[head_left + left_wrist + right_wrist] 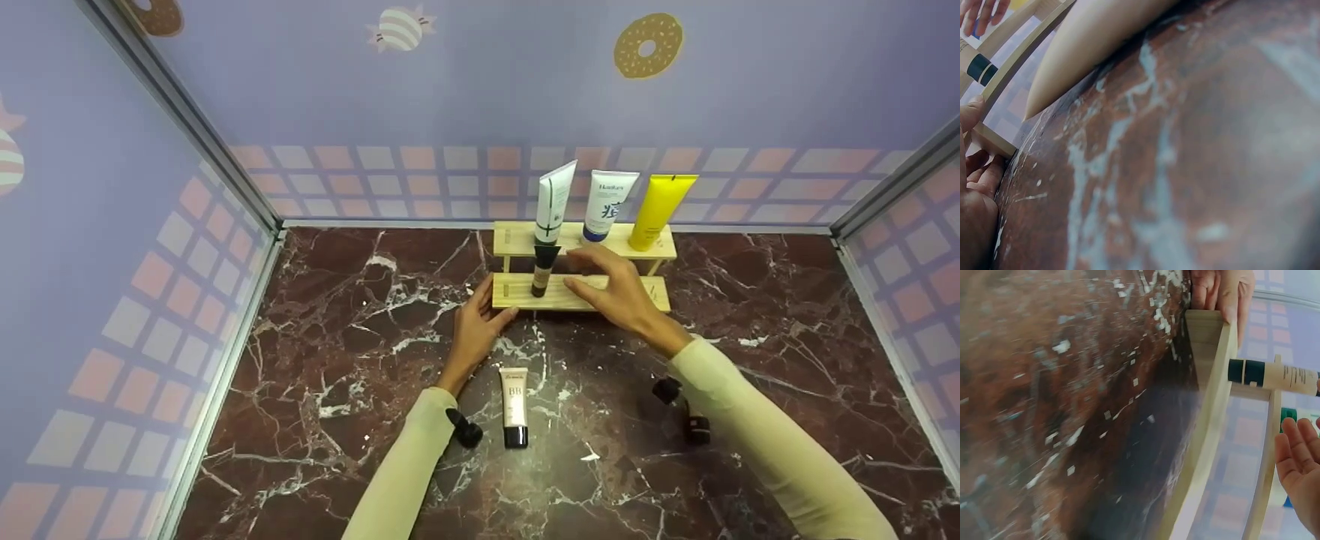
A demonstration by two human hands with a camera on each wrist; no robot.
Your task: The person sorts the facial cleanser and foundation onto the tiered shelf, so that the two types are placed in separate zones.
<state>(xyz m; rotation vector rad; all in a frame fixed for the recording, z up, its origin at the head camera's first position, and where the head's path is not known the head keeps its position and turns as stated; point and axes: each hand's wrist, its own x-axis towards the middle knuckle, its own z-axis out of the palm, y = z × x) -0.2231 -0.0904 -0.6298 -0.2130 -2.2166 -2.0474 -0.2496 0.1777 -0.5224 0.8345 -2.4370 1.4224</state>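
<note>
A two-step wooden stand (pixel 592 296) stands near the back wall. My left hand (pixel 478 326) grips the left end of its lower step, thumb at the front edge; the left wrist view also shows the left hand (pixel 979 191) there. On the lower step, a small dark-capped tube (pixel 541 271) stands upright. My right hand (pixel 619 292) hovers just right of that tube, thumb and fingers spread, holding nothing visible. Along the upper step stand a white tube with green lines (pixel 553 202), a white tube with a blue cap (pixel 606 202) and a yellow tube (pixel 661 210).
A pale BB cream tube (pixel 514 397) with a black cap lies on the dark marbled tabletop (pixel 360 457), in front of the stand. Patterned panels (pixel 510 90) enclose the back and sides. A black wrist camera (pixel 466 431) sits on the left sleeve.
</note>
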